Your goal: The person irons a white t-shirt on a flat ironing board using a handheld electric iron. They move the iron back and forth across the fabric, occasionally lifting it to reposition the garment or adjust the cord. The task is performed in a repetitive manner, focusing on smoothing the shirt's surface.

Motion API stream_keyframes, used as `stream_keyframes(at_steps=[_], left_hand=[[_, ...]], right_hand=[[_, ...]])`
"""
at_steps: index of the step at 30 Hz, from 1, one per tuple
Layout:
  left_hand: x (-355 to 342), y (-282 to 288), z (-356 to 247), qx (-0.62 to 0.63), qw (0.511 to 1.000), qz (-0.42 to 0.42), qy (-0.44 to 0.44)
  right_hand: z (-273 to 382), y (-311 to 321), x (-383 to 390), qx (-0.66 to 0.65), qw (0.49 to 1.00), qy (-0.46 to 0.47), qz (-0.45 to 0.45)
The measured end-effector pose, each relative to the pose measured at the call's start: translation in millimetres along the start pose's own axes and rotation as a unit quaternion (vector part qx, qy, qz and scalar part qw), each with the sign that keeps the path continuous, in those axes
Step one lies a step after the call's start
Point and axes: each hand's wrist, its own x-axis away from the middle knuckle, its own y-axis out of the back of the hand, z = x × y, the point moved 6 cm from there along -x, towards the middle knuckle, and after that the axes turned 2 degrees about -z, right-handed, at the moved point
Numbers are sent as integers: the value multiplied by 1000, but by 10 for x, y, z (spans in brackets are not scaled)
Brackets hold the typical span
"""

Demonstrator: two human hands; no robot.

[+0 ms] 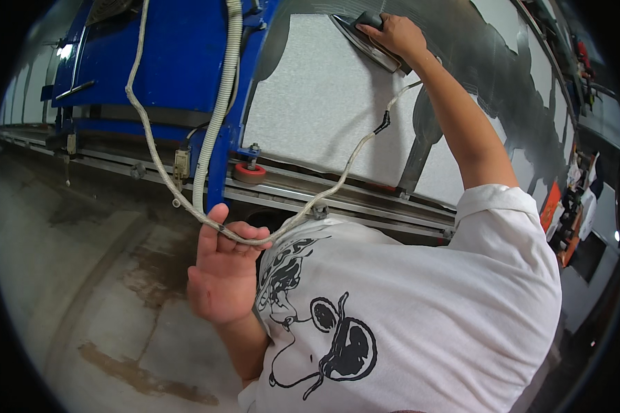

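Note:
My right hand (401,38), arm stretched far out, grips the dark handle of a clothes iron (373,54). The iron's metal body sits over a white sheet of fabric (303,89) on the dark work surface. From the iron's heel a pale sheathed cord (351,162), with a black taped patch, hangs down in a loop. My left hand (224,279) is near my body, palm facing up, with the cord lying across its fingers. Its index finger points up while the other fingers bend around the cord.
Left of the fabric stands a blue machine frame (158,55) with a ribbed hose (220,117) and a red-rimmed wheel (250,172). Metal rails (365,199) edge the table beside my body. More white pieces (496,24) lie along the table. The concrete floor (103,289) is stained.

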Motion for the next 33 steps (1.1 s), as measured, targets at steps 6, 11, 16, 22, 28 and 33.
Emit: stream_keyframes(at_steps=[6, 11, 16, 22, 28, 33], left_hand=[[3, 113, 150, -12, 999, 6, 50], [-74, 66, 21, -61, 996, 54, 49], [-50, 132, -17, -37, 999, 27, 14], [-28, 115, 95, -37, 999, -30, 2], [7, -18, 142, -87, 996, -21, 19], [-14, -15, 233, -103, 994, -30, 15]], right_hand=[[180, 224, 273, 8, 998, -16, 63], [-119, -307, 1086, -32, 998, 10, 44], [292, -474, 2607, -56, 989, -3, 139], [283, -545, 2846, -106, 990, 34, 82], [-245, -487, 1261, -98, 994, -39, 11], [-562, -451, 769, -110, 989, -95, 23]])
